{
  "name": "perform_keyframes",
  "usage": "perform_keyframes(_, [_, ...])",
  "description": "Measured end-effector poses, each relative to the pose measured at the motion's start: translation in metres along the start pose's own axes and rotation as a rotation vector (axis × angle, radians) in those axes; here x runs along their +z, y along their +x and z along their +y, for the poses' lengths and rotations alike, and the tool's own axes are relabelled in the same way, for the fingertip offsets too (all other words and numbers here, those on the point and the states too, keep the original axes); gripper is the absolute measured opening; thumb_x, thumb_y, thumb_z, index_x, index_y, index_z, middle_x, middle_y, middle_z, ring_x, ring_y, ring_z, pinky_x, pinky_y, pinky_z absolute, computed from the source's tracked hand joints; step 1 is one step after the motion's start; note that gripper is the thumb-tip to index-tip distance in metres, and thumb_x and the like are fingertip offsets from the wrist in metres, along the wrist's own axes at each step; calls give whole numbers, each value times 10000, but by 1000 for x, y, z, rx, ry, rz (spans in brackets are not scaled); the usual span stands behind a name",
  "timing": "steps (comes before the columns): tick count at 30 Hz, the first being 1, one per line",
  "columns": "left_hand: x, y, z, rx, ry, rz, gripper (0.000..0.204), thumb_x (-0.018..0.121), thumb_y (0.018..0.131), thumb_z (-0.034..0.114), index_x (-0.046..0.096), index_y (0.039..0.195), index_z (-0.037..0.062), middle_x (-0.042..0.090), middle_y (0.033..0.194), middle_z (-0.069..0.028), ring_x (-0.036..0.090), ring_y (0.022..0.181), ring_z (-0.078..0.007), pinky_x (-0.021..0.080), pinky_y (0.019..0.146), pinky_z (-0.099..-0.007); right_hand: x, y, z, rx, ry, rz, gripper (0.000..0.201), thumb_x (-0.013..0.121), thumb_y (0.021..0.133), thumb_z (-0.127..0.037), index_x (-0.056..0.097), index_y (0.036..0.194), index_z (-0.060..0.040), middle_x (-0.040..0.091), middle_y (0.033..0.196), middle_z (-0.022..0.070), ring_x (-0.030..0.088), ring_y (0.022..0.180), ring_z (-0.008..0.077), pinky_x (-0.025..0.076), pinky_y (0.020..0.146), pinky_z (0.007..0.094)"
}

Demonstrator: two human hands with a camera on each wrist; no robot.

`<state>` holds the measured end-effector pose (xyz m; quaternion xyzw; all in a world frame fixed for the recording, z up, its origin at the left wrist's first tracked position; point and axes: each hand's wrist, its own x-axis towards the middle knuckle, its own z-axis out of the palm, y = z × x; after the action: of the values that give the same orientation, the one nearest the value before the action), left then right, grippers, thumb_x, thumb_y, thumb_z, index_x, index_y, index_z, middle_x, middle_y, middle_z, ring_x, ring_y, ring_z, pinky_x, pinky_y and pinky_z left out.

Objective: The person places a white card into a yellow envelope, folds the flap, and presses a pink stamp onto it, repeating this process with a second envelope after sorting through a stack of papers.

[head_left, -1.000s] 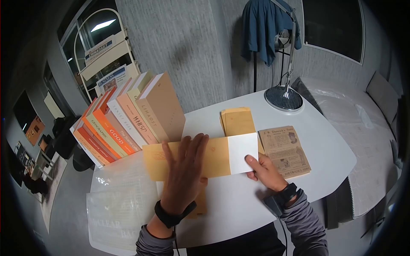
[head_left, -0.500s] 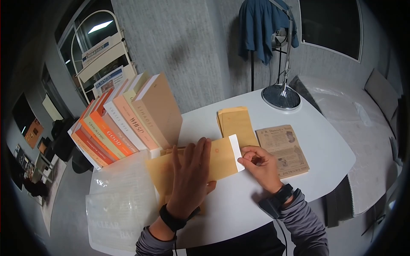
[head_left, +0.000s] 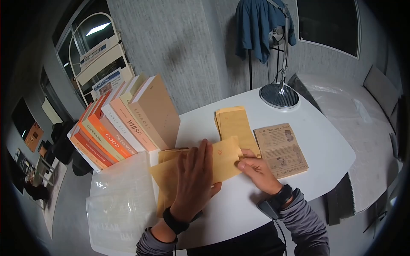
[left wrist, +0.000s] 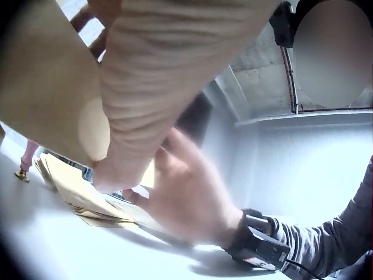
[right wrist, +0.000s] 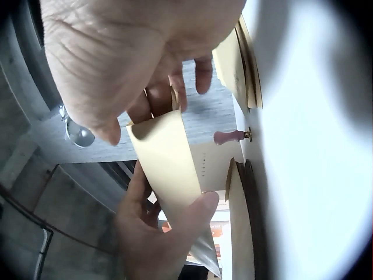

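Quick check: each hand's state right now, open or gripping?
Left hand: holding the tan envelope between thumb and fingers.
Right hand: pinching the envelope's end.

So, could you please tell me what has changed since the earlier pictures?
The white sheet that stuck out of the held envelope has slid left and no longer shows. The envelope's left end has dipped, and the right hand, which pinched the sheet, is now at the envelope's end. The left hand still holds the envelope; the books, lamp and booklet stayed put.
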<state>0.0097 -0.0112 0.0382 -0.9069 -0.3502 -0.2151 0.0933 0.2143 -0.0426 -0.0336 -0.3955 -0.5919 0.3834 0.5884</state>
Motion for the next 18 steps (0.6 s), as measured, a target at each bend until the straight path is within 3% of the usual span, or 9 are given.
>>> perform_keyframes(4, [2,-1,0,22,-16,15,1050,840,614,162,280,1481,-28,400,1428,-197,434,1241,-348,319,1064,-514,-5,-2,0,109,-18,-131,199,617,983,-163,686,1076,-2,541,1142,56,499,1053,157,391,935,291])
perform_keyframes(13, [0,0,1,30,7,26,1032,835,631,200,290,1474,-40,414,1426,-202,447,1233,-344,317,1067,-491,-1,2,-6,-112,-172,-171,283,732,882,-84,677,1149,-10,567,1242,108,525,1123,209,431,969,335])
perform_keyframes(16, [2,-1,1,3,-25,97,1031,841,630,221,297,1466,-44,427,1417,-213,454,1230,-362,325,1061,-491,4,4,3,-181,-84,65,417,742,846,0,626,1247,-2,594,1234,98,540,1118,173,474,941,311])
perform_keyframes(18, [4,0,2,-33,-40,158,1031,846,632,238,302,1460,-47,434,1410,-222,457,1227,-377,338,1052,-495,12,8,-5,-176,176,257,486,735,837,39,583,1297,6,608,1226,91,563,1088,151,499,910,287])
